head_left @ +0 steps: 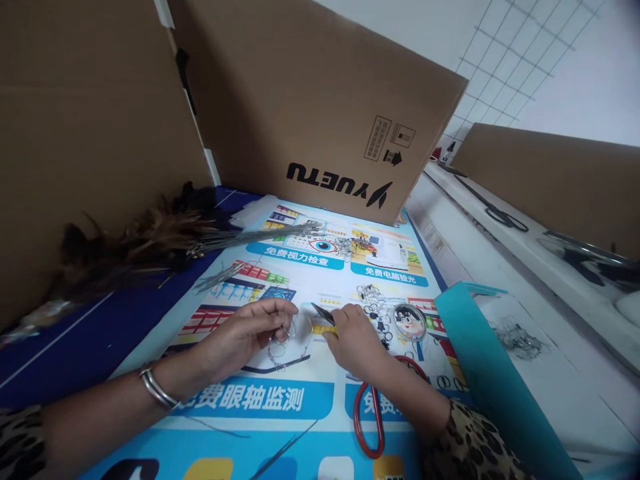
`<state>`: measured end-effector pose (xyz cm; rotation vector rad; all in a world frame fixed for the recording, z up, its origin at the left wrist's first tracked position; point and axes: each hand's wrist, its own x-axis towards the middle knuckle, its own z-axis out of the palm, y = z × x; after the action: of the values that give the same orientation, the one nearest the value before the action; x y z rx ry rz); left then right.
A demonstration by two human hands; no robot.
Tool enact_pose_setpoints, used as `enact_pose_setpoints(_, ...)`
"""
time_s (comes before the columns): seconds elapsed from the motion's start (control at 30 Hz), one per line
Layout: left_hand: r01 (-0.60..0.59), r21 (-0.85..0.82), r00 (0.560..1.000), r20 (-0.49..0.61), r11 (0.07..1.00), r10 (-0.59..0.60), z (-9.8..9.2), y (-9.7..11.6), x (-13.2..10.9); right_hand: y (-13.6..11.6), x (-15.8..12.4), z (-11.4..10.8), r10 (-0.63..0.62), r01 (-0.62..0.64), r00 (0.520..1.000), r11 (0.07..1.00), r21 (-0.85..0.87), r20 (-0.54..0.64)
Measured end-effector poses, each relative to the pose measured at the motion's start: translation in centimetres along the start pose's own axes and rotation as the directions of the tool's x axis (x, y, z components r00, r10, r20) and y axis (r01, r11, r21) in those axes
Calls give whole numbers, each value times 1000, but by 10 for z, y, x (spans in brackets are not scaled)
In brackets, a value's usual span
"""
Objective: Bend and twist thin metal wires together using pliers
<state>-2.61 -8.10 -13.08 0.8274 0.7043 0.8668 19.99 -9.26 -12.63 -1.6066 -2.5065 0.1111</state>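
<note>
My left hand (245, 333) pinches a thin, looped wire (279, 353) with what look like small beads along it. My right hand (356, 339) is closed around pliers (323, 313) with dark, pointed jaws that aim left toward the wire. Their handles are mostly hidden in the palm. A short gap separates the plier tips from my left fingers. Under my right forearm lie scissors with red handles (369, 427), partly covered by the arm. Beyond my right hand are a small round container (410, 322) and a pile of black and silver wire rings (375, 303).
Bundles of straight wires (265, 233) lie at the back left, near brown feathers (135, 240). Tall cardboard panels (310, 120) stand behind and to the left. A teal board (495, 373) edges the right side, with a wire tangle (517, 339) beyond it.
</note>
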Motion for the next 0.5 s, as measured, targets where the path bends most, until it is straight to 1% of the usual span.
enact_pose_setpoints(0.07,-9,19,1000,18,1000,8,-1,0,0,0,-3,-6,3,-5,1000,994,112,15)
enact_pose_setpoints(0.13,-24,45,999,29,999,23,-2,1,1,1,-5,-13,-6,-7,998,977,212,59)
enact_pose_setpoints(0.2,-34,79,999,28,996,31,-3,1,2,2,-6,-18,-34,10,996,963,268,83)
enact_pose_setpoints(0.3,-47,155,998,-22,987,51,-4,0,3,4,-5,-25,-35,23,999,960,278,41)
enact_pose_setpoints(0.37,-75,218,993,-72,973,93,-4,0,3,3,-6,-31,-30,30,1000,960,279,-4)
enact_pose_setpoints(0.43,-113,273,985,-99,955,145,-3,0,3,0,-8,-36,-72,72,997,959,275,-9)
enact_pose_setpoints(0.5,-142,317,978,-102,938,183,-3,0,3,-5,-10,-38,-76,75,997,966,248,-6)
